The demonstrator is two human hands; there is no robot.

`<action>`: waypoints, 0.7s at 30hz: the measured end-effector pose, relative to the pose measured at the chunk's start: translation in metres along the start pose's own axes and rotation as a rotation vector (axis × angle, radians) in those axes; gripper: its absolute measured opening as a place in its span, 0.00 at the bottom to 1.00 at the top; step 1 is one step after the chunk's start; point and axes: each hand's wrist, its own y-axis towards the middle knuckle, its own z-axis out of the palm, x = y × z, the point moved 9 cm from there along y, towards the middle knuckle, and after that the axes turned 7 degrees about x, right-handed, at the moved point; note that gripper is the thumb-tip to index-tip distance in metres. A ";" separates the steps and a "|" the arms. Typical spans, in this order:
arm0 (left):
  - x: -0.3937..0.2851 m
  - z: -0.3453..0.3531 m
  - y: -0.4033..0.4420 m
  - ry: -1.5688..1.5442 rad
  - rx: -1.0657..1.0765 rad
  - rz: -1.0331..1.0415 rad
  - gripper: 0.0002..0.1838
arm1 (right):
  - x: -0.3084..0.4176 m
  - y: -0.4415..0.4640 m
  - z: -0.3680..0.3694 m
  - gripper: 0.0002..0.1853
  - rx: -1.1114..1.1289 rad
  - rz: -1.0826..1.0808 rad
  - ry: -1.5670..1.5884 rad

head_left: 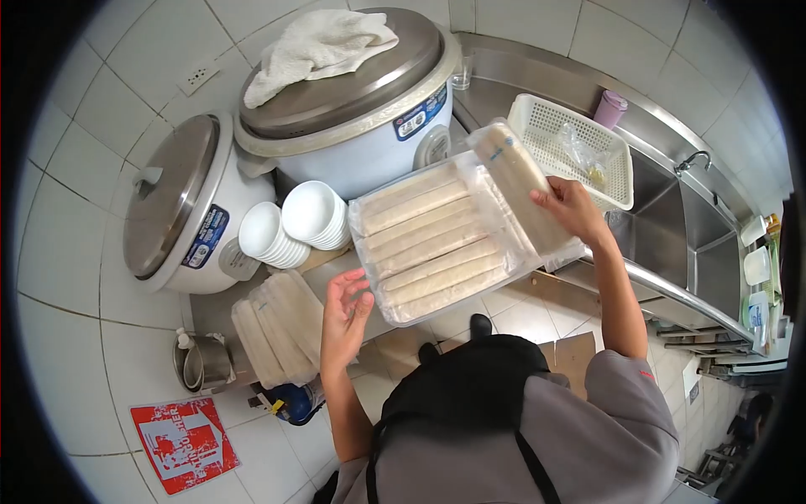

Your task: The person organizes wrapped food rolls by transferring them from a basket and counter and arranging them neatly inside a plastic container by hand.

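My right hand grips a plastic-wrapped pack of long pale sticks, with the thumb on top; blue print shows near its far end. The pack is tilted over the right side of a tray. More long pale sticks in clear plastic lie side by side in that tray. My left hand is at the tray's left edge, fingers apart and holding nothing; whether it touches the tray, I cannot tell. Left of that hand are further wrapped pale sticks on the counter.
Two large rice cookers stand behind, one with a white towel on its lid. Stacked white bowls sit before them. At right are a white plastic basket, a purple cup and a steel sink.
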 end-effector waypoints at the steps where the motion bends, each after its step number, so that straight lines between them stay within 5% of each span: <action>1: 0.003 0.006 0.002 -0.006 0.027 -0.008 0.21 | -0.019 0.009 -0.005 0.22 -0.032 0.024 -0.013; 11: 0.005 0.019 0.007 -0.046 0.034 -0.026 0.22 | -0.076 0.037 0.064 0.31 0.104 0.223 0.426; 21: 0.004 -0.035 -0.031 0.057 -0.214 -0.025 0.23 | -0.092 0.059 0.058 0.23 -0.152 -0.028 -0.222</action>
